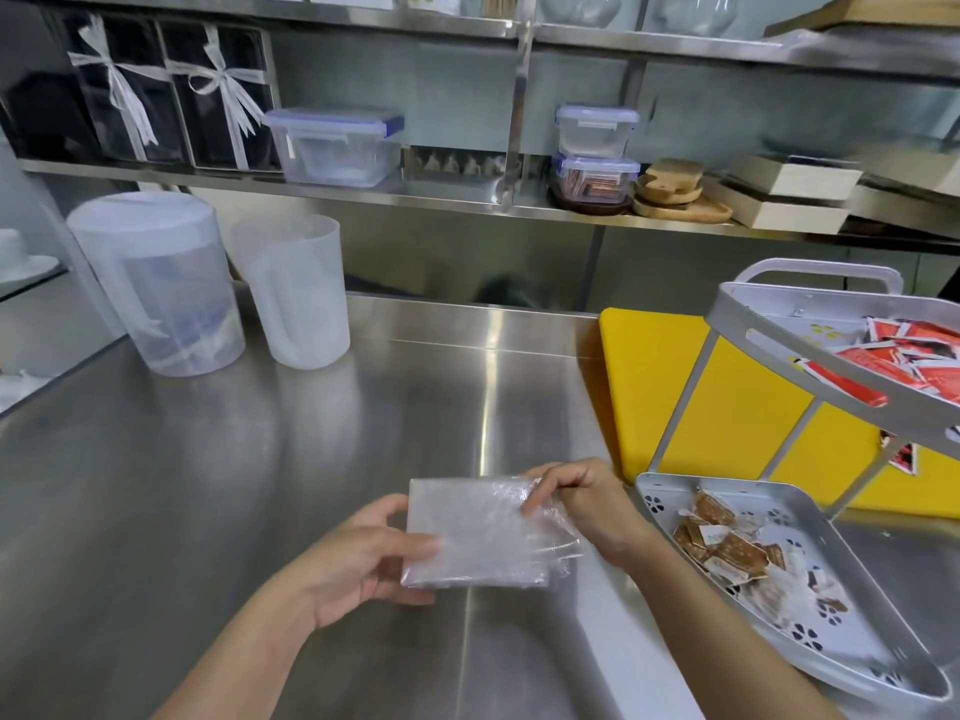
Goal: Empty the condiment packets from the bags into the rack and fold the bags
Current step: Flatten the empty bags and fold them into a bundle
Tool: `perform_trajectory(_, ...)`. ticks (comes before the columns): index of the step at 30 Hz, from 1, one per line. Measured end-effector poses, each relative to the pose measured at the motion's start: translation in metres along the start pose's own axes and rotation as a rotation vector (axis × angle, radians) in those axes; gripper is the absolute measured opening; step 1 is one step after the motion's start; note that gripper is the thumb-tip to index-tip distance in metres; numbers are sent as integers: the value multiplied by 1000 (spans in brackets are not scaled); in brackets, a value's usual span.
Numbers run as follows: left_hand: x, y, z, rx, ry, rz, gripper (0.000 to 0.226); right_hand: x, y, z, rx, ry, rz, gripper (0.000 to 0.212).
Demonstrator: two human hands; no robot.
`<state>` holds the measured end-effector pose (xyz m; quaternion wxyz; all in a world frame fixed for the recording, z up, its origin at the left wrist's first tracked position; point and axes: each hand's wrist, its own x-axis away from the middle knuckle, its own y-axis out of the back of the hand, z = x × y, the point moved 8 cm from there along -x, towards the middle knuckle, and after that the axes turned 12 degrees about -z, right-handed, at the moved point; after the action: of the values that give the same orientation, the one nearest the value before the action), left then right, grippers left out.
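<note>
The left hand (363, 556) grips the near-left edge of a folded clear bag (478, 532), the right hand (589, 504) pinches its far-right corner, and just right of that hand the rack (878, 589) holds brown packets (727, 543) below and red packets (904, 363) above.

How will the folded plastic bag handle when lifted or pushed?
Probably floppy and light: the folded plastic bag is thin, crinkled film. Loose edges at its right suggest it may unfold if released. Likely slides on the steel counter.
</note>
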<state>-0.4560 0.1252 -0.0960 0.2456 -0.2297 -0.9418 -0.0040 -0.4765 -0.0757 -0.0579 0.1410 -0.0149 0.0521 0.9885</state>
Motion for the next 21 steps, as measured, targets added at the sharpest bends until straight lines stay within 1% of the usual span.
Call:
perform_trajectory(2,-3,5,-1,-21,-31,-129,48,-2,2,-5,10,-24,-48,56)
perform_trajectory(3,-4,9,-4,-10,-57,-186,42,-1,3,-9,-54,-67,-60,48)
perform_trajectory(4,-6,15,-6,11,-84,-237,37,2,2,-13,-164,-133,-56,34)
perform_trajectory(5,-8,18,-9,32,-107,-276,34,5,-1,-19,-281,-214,-18,24)
perform_trajectory(6,-8,19,-12,39,-131,-305,33,11,-4,-24,-361,-285,19,29)
perform_trajectory(7,-8,18,-14,26,-152,-323,33,17,-8,-29,-375,-334,67,39)
perform_trajectory(8,-8,15,-14,1,-172,-331,34,22,-11,-35,-350,-357,100,44)
perform_trajectory(9,-9,10,-14,-24,-189,-332,34,26,-12,-39,-323,-365,86,47)
perform_trajectory(11,-12,0,-9,-53,-210,-333,35,32,-1,-50,-266,-348,-43,56)
perform_trajectory(12,-15,-6,-5,-56,-213,-329,34,36,7,-56,-244,-328,-118,57)
perform_trajectory(14,-22,-22,5,-65,-191,-303,29,50,27,-68,-202,-308,-281,50)
perform_trajectory(16,-26,-43,20,-103,-154,-256,22,72,48,-82,-154,-345,-432,50)
perform_trajectory(19,-26,-80,38,-176,-123,-189,19,107,80,-99,-120,-395,-588,63)
perform_trajectory(21,-26,-106,46,-221,-126,-142,19,127,105,-103,-145,-406,-674,66)
